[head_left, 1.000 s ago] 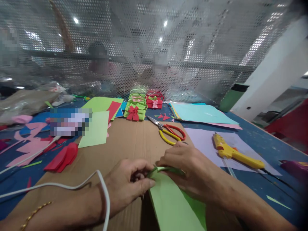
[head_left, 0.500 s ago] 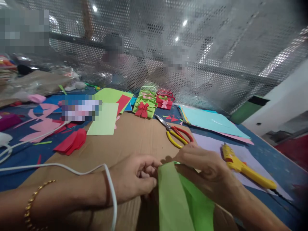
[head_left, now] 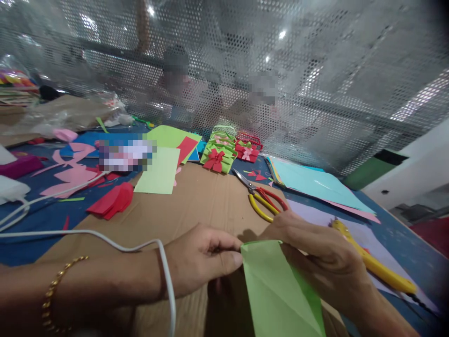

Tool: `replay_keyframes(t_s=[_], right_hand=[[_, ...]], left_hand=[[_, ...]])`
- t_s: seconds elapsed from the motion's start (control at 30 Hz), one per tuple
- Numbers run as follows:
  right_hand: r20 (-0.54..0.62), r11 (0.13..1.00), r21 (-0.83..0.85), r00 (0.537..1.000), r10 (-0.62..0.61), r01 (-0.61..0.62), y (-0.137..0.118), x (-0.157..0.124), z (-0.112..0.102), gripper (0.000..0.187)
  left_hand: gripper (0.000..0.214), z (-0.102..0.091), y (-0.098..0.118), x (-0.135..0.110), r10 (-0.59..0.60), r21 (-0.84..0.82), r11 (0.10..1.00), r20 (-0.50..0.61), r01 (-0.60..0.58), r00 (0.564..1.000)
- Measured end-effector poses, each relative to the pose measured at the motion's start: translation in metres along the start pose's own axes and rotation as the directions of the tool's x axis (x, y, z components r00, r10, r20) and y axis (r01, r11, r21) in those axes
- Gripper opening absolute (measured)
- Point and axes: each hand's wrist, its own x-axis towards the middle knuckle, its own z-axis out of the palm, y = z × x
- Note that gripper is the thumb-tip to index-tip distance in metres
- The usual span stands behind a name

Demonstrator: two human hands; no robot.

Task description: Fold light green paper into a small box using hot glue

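A folded piece of green paper (head_left: 277,285) sits between a person's two hands above brown cardboard (head_left: 203,196), the left hand (head_left: 205,257) at ten o'clock from it, the right hand (head_left: 321,248) at two. The left pinches the paper's upper left corner between thumb and fingers; the right curls along the paper's right side, fingertips out of sight, so whether they grip it cannot be told. From the paper, scissors (head_left: 251,188) with red and yellow handles lie near twelve o'clock, small green bags (head_left: 229,159) with a red bow (head_left: 214,160) sit at eleven, and a yellow glue gun (head_left: 382,271) rests toward three. A mark on a magenta object (head_left: 26,164) at ten o'clock is too small to read. The green paper's near end runs out of view at six o'clock, and a pixelated patch obscures what lies beyond the red paper pieces (head_left: 111,201)
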Motion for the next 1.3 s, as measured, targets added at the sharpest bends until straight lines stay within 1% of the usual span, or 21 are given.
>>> replay_keyframes(t_s=[0.07,0.23,0.47,0.57,0.67,0.73,0.8,0.9,1.0,1.17,1.23,1.3], right_hand=[[-0.009,1.000,0.017,1.000,0.008,-0.008,-0.0007,0.0004,0.0008,0.017],[-0.002,0.999,0.033,1.000,0.013,-0.013,-0.0013,0.0011,0.0022,0.020],[-0.057,0.998,0.016,0.997,0.061,-0.060,0.0032,-0.0039,0.0030,0.022],[-0.044,0.999,0.013,0.998,0.051,-0.051,0.0047,-0.0046,0.0039,0.022],[-0.018,0.999,0.018,0.999,0.046,-0.045,0.0042,-0.0035,0.0043,0.019],[-0.007,0.999,0.019,0.999,0.048,-0.048,0.0033,-0.0027,0.0043,0.019],[0.002,0.998,0.019,0.999,0.051,-0.051,0.0030,-0.0024,0.0045,0.020],[-0.002,0.999,0.034,0.999,0.037,-0.037,0.0038,-0.0029,0.0055,0.020],[0.004,0.999,0.050,1.000,0.017,-0.017,0.0038,-0.0036,0.0061,0.020],[0.018,0.998,0.055,1.000,0.013,-0.014,0.0008,-0.0032,0.0052,0.019],[0.012,0.999,0.051,1.000,0.005,-0.006,0.0011,-0.0031,0.0054,0.020],[0.012,0.999,0.035,1.000,-0.006,0.006,0.0021,-0.0037,0.0060,0.021]], left_hand=[[0.037,-0.0005,-0.0013,0.0000,0.009,0.008,1.000,-0.008,-0.009,1.000],[0.037,-0.0011,-0.0027,0.0008,-0.035,0.033,0.999,-0.047,0.036,0.998],[0.034,0.0020,0.0016,0.0004,-0.033,0.078,0.996,-0.085,0.040,0.996],[0.032,0.0042,0.0024,-0.0018,0.034,0.122,0.992,-0.138,-0.017,0.990],[0.030,0.0047,0.0017,-0.0038,0.145,0.233,0.967,-0.176,-0.102,0.974],[0.028,0.0046,0.0014,-0.0045,0.177,0.281,0.952,-0.174,-0.123,0.969],[0.027,0.0047,0.0020,-0.0050,0.182,0.297,0.947,-0.177,-0.124,0.967],[0.024,0.0053,0.0040,-0.0052,0.187,0.286,0.949,-0.188,-0.128,0.964],[0.024,0.0054,0.0051,-0.0040,0.179,0.238,0.962,-0.182,-0.133,0.967],[0.025,0.0040,0.0048,-0.0001,0.063,0.079,0.996,-0.168,-0.050,0.984],[0.024,0.0036,0.0057,0.0004,0.028,0.060,0.998,-0.164,-0.019,0.986],[0.023,0.0032,0.0068,-0.0003,0.027,0.092,0.996,-0.178,-0.011,0.984]])
